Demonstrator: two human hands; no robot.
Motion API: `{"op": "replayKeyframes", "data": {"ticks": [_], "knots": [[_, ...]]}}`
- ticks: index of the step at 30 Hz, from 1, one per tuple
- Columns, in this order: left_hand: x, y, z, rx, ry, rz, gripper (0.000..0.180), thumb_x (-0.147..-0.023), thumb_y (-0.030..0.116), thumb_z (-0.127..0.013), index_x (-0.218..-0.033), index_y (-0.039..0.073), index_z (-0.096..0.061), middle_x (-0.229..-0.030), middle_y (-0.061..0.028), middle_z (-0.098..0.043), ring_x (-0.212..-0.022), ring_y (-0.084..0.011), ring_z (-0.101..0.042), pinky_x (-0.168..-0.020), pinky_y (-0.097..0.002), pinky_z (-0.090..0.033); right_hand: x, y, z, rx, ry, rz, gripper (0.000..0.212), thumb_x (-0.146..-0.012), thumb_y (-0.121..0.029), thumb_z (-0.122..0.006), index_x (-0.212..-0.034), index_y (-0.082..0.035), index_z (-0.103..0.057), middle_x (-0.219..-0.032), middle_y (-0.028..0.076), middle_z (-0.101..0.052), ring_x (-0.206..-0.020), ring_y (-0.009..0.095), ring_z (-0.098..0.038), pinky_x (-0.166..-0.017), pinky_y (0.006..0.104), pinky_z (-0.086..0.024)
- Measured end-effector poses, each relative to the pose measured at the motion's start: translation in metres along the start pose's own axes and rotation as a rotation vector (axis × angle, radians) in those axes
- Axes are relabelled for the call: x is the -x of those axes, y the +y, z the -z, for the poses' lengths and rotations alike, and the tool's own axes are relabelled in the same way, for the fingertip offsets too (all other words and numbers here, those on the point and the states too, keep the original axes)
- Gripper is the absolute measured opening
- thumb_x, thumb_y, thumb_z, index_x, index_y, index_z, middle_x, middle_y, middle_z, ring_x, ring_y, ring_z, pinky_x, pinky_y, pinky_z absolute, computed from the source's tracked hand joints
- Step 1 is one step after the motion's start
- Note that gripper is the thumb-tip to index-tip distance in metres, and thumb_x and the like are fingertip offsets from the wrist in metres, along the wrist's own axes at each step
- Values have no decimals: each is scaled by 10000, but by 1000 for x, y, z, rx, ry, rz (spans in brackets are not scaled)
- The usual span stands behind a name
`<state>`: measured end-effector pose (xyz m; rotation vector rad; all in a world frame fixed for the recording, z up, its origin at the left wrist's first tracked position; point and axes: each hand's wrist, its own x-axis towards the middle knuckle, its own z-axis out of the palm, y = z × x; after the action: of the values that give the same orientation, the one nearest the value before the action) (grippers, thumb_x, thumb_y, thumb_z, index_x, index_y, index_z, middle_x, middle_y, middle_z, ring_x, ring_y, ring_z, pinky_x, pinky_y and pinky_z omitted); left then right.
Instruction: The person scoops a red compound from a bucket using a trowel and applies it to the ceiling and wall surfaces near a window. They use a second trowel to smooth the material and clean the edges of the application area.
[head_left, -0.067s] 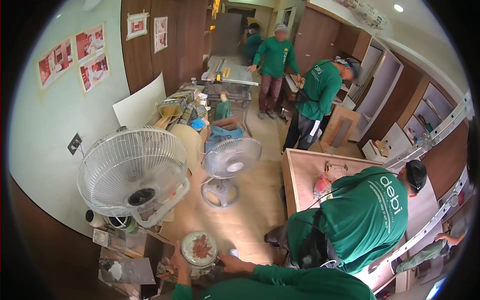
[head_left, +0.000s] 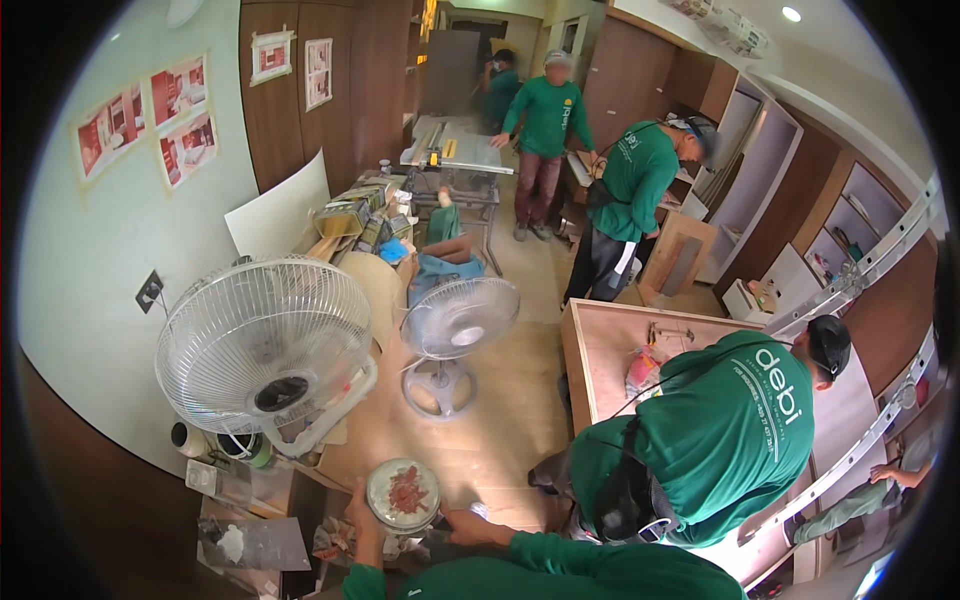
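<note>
A round tin [head_left: 403,492] with a pale, smeared top sits low in the view, in front of my body. Reddish-brown, crumbly-looking material is spread over the middle of its top. My left hand [head_left: 362,518] grips the tin's left side, fingers up along the rim. Against its lower right side is my right hand [head_left: 470,526], its fingers curled and partly hidden by the tin. Left of my hands lies a flat grey board [head_left: 265,543] with a dab of white paste [head_left: 231,543].
A large fan [head_left: 265,350] stands at the left and a smaller fan [head_left: 460,318] beyond the tin. A person in green [head_left: 700,440] bends over a wooden panel [head_left: 600,350] at the right, near a ladder [head_left: 850,460]. Other people stand farther back.
The tin has shifted slightly to the right in my hands' hold. The whole view has moved a little; the other things look the same.
</note>
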<state>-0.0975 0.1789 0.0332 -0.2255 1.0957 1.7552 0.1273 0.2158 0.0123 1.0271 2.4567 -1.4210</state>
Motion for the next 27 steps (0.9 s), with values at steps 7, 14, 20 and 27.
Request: {"op": "replayKeyframes", "data": {"ticks": [7, 14, 20, 27], "knots": [[-3, -17, -60, -131, -192, 4, 383, -929, 287, -609, -1123, -42, -631, -1076, -126, -667, -937, -219, -659, -844, -343, -531, 36, -5, 54, 3, 81, -111, 1038, -754, -151, -697, -1468, 123, 4, -1060, 307, -634, -994, 456, -619, -849, 466, -515], [14, -37, -114, -238, -325, 52, 371, -971, 326, -534, -1125, 1, -623, -1105, -120, -662, -984, -221, -651, -895, -376, -521, 75, 10, 75, -46, 257, -75, 1011, -789, -184, -648, -1444, 151, 45, -890, 321, -637, -826, 469, -632, -731, 491, -512], [47, -46, -178, -294, -402, 204, 411, -993, 319, -491, -1204, -18, -596, -1200, -141, -646, -1053, -262, -644, -978, -377, -494, 101, 22, 89, -117, 326, -172, 1049, -765, -220, -684, -1466, 131, 13, -902, 315, -641, -853, 473, -635, -758, 492, -509], [14, -75, -168, -350, -525, 342, 422, -997, 333, -463, -1212, -3, -601, -1203, -130, -647, -1081, -259, -631, -977, -381, -491, 119, 30, 74, -45, 480, -205, 1008, -757, -182, -691, -1466, 119, -41, -870, 285, -653, -854, 443, -647, -745, 482, -515]]}}
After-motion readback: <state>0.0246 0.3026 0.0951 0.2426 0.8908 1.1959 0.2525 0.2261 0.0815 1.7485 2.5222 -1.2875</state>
